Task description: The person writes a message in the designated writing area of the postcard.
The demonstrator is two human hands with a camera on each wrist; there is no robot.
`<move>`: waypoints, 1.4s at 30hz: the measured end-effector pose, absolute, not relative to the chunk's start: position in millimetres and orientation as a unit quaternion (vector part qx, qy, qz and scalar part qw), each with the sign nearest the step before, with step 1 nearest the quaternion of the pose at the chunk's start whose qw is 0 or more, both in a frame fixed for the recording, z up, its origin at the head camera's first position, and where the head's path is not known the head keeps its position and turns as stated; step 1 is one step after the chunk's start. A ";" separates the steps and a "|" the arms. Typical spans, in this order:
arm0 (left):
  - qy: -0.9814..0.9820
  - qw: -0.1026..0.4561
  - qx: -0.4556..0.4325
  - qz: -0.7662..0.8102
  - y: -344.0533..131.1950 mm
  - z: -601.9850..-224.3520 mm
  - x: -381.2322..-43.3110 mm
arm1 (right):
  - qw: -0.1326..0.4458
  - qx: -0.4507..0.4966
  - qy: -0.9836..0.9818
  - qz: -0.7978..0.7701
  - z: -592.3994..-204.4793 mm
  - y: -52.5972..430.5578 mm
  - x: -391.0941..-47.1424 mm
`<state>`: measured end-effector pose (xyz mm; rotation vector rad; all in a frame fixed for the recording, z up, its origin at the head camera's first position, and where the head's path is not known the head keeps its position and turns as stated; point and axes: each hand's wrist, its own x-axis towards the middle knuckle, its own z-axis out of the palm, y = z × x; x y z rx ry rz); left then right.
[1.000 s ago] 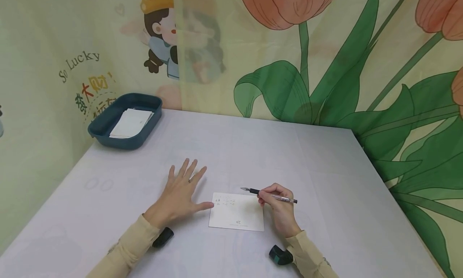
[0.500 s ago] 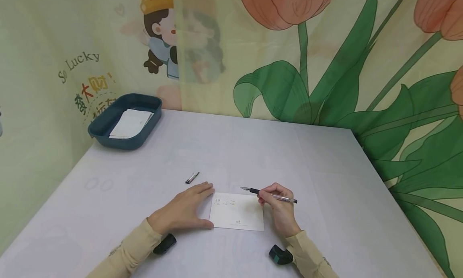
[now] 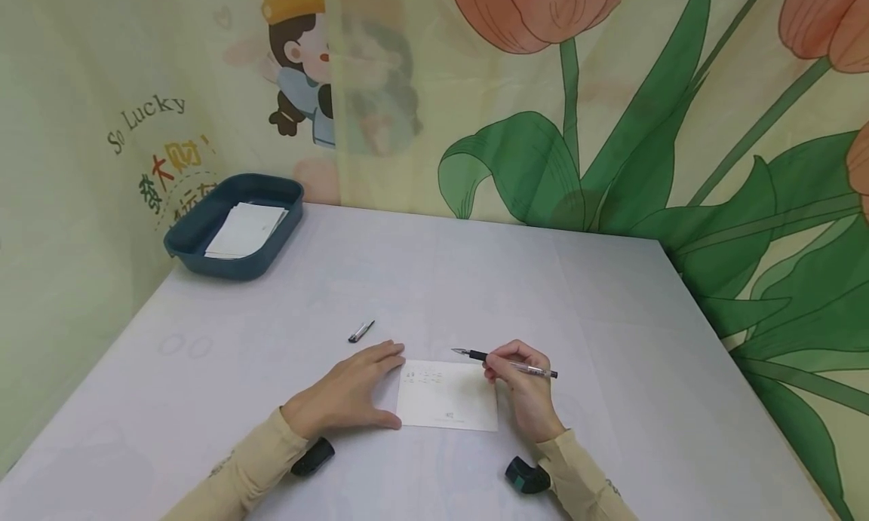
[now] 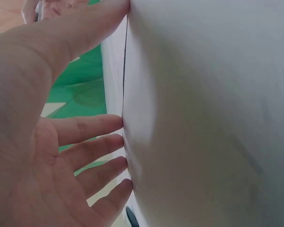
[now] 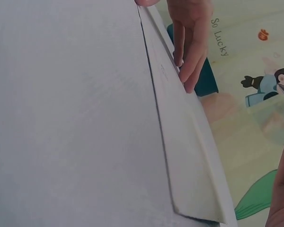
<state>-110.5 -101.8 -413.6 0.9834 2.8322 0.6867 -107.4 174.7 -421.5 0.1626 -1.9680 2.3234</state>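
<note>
A white card (image 3: 448,396) with small print along its top lies flat on the table. My left hand (image 3: 345,393) rests at the card's left edge. In the left wrist view, its fairly straight fingers (image 4: 92,128) and thumb touch down along that edge. My right hand (image 3: 528,396) pinches a clear-barrelled pen (image 3: 477,357) with a black grip. The pen points left, its tip beyond the card's top edge, and the hand is at the card's right side. A small clear and black pen cap (image 3: 361,332) lies beyond my left fingertips.
A dark blue basket (image 3: 288,242) stands at the table's far left corner, with several white cards (image 3: 244,229) inside. The table (image 3: 475,280) has a pale cover. Printed cloth hangs behind it and at the sides.
My left hand has drawn back toward me, from spread fingers over the pen cap to the card's left edge, leaving the cap in plain sight. My right hand and the pen have hardly moved.
</note>
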 end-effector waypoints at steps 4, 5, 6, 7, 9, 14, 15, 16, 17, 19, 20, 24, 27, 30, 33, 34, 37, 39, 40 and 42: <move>0.914 0.029 0.331 0.232 -95.5 -414.1 -108.7 | 0.035 0.080 -0.644 0.760 -421.3 175.7 -107.1; 0.913 0.027 0.333 0.233 -93.7 -414.2 -108.3 | 0.030 0.094 -0.643 0.760 -421.0 176.2 -107.1; 0.913 0.027 0.333 0.236 -91.9 -414.2 -107.7 | 0.025 0.109 -0.639 0.761 -420.6 176.8 -107.1; 0.913 0.027 0.332 0.237 -90.1 -414.4 -107.3 | 0.021 0.123 -0.635 0.763 -420.1 177.3 -107.2; 0.913 0.028 0.332 0.236 -86.7 -414.5 -106.8 | 0.012 0.149 -0.626 0.766 -418.9 178.5 -107.4; 0.917 0.034 0.323 0.233 -80.7 -413.7 -106.2 | 0.008 0.151 -0.639 0.754 -415.4 178.3 -107.8; 0.917 0.034 0.322 0.232 -79.9 -413.2 -106.1 | 0.008 0.145 -0.647 0.748 -415.0 177.3 -107.6; 0.918 0.035 0.320 0.232 -79.2 -412.9 -106.0 | 0.009 0.139 -0.657 0.741 -414.5 176.1 -107.2; 0.918 0.035 0.319 0.231 -78.5 -412.4 -105.8 | 0.008 0.134 -0.667 0.733 -414.0 174.6 -106.9; 0.919 0.036 0.317 0.230 -77.3 -411.9 -105.7 | 0.007 0.127 -0.688 0.715 -413.4 171.0 -105.6; 0.920 0.036 0.317 0.229 -76.9 -411.7 -105.7 | 0.006 0.125 -0.696 0.707 -413.5 169.1 -105.2; 0.921 0.033 0.317 0.225 -75.7 -412.1 -105.8 | 0.012 0.126 -0.716 0.687 -414.0 160.8 -105.3; 0.921 0.031 0.318 0.223 -74.8 -412.7 -106.4 | 0.006 0.128 -0.725 0.676 -413.6 154.4 -106.8; 0.920 0.030 0.317 0.227 -75.3 -413.5 -106.9 | -0.017 0.138 -0.737 0.662 -413.0 148.0 -109.1; 0.919 0.026 0.319 0.231 -75.0 -414.9 -107.4 | -0.033 0.161 -0.746 0.646 -414.6 144.6 -112.0; 0.918 0.025 0.320 0.232 -74.9 -415.1 -107.5 | -0.034 0.169 -0.747 0.642 -415.4 143.6 -113.1; 0.917 0.019 0.324 0.231 -74.7 -415.8 -108.0 | -0.040 0.178 -0.748 0.638 -418.8 140.3 -116.1; 0.917 0.017 0.324 0.231 -75.2 -416.2 -108.4 | -0.040 0.177 -0.751 0.635 -421.5 137.1 -117.8; 0.918 0.016 0.323 0.232 -75.7 -416.1 -108.3 | -0.040 0.177 -0.753 0.633 -423.6 135.4 -118.8; 0.918 0.015 0.321 0.232 -76.5 -416.2 -108.3 | -0.035 0.184 -0.757 0.626 -427.8 131.8 -120.4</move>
